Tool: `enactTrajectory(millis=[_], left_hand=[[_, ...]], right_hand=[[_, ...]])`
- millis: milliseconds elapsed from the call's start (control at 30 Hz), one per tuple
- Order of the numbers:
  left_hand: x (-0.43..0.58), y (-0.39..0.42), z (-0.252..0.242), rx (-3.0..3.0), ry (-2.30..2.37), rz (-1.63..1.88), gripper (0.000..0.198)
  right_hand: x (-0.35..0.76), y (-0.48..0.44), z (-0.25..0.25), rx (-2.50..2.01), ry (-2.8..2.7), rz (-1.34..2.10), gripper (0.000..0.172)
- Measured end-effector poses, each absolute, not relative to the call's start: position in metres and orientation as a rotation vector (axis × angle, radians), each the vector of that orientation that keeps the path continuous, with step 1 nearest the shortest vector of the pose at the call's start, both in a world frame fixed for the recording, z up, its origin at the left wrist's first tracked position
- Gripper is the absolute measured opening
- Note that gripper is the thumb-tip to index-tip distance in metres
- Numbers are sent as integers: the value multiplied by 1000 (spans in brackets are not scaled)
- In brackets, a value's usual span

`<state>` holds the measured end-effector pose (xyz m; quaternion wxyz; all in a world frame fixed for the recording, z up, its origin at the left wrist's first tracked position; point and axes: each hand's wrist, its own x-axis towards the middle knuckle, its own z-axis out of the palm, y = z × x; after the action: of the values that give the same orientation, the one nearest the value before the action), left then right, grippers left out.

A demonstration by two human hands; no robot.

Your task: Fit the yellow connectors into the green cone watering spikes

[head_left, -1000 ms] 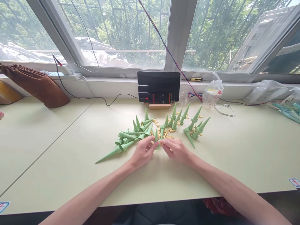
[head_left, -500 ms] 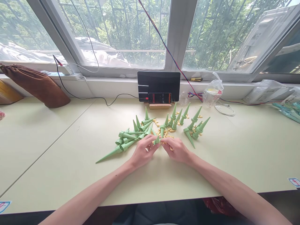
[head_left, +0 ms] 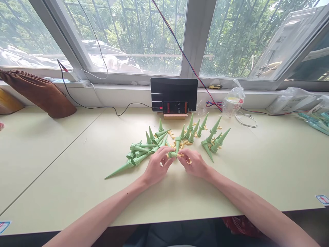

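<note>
Between the fingers of my left hand (head_left: 158, 163) is a small green plastic cone piece (head_left: 172, 154), lying roughly sideways. My right hand (head_left: 193, 162) pinches a small yellow valve piece (head_left: 180, 155) close against the green piece; whether the two are joined I cannot make out. Just beyond my fingers lie several loose yellow valves (head_left: 185, 144). To the left is a heap of hollow green plant watering spikes (head_left: 140, 159). On the right, several green spikes with yellow valves (head_left: 218, 141) stand point up, and one leans down toward the table.
A phone (head_left: 175, 107) with a timer display leans on a dark tablet (head_left: 174, 87) at the back. A brown drawstring bag (head_left: 55, 99) stands far left. Behind the spikes on the right are a plastic-bagged cup (head_left: 233, 101) and a white cable (head_left: 246, 120).
The green cone piece in my left hand has tipped from pointing up to lying sideways. My right fingers have shifted slightly, showing more of the yellow valve.
</note>
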<state>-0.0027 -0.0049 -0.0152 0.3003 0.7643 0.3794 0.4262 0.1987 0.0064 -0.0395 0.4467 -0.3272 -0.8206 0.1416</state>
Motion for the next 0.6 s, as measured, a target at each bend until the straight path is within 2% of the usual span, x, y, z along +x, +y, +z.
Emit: enactTrajectory(millis=[433, 600], left_hand=[[-2, -5, -13, 2032, 993, 1191, 23], [-3, -4, -16, 2055, 966, 1167, 27]], right_hand=[[198, 6, -35, -787, -2042, 299, 6], [198, 5, -32, -761, -2069, 298, 13]])
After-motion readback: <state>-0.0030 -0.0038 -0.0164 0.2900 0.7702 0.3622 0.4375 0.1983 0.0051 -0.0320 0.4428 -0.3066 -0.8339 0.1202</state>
